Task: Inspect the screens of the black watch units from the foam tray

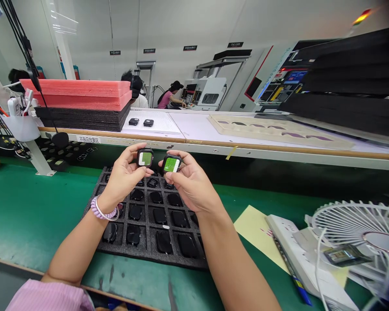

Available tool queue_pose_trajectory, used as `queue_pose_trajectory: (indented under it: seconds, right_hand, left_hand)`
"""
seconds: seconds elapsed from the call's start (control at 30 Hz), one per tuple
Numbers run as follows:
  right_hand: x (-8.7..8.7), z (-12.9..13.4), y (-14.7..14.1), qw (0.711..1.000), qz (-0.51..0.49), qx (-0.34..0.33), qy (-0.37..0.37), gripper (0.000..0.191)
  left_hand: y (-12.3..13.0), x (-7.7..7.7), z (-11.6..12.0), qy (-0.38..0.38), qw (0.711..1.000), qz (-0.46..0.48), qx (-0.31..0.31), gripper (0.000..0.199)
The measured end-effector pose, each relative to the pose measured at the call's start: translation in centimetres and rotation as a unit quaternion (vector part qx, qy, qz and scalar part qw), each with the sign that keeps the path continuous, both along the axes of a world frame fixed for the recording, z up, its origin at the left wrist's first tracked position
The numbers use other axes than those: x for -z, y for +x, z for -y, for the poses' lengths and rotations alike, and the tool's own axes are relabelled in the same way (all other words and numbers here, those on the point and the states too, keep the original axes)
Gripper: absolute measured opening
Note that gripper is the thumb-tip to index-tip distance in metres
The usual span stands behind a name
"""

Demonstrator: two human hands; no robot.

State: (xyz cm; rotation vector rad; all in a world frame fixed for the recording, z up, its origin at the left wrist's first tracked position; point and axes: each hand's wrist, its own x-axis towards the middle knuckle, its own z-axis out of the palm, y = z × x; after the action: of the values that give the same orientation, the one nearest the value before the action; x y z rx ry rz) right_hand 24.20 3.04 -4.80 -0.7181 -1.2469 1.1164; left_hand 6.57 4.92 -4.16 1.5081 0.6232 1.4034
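My left hand (129, 170) pinches a square black smartwatch case (145, 157) with rounded corners; its lit screen shows pale green and white. Close beside it, a second smartwatch case (172, 164) is held by my right hand (191, 181) between thumb and fingers, its screen bright green and white. The two cases face me and do not touch. Both hands are raised over a dark grey foam tray (145, 248), whose square compartments hold several similar black watch cases (160, 215) with dark screens. My forearms and hands cover some compartments.
A white fan (356, 216), a power strip (298, 255), a blue pen (300, 289) and yellow paper (256, 233) lie right. The shelf (194, 123) ahead bears red foam sheets (81, 93), two black cases (141, 122) and a beige tray (272, 129). People (170, 97) sit beyond.
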Motion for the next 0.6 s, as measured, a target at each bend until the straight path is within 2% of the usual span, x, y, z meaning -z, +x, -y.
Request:
queue_pose_trajectory:
  seconds: [0.23, 0.6]
  right_hand:
    - [-0.03, -0.21, 0.24, 0.999, -0.030, -0.026, -0.015, 0.041]
    - [-0.10, 0.23, 0.31, 1.000, -0.012, -0.028, -0.007, 0.049]
  left_hand:
    - [-0.14, -0.18, 0.08, -0.030, 1.000, 0.008, -0.007, 0.036]
    - [-0.19, -0.08, -0.07, -0.006, 1.000, 0.015, -0.004, 0.050]
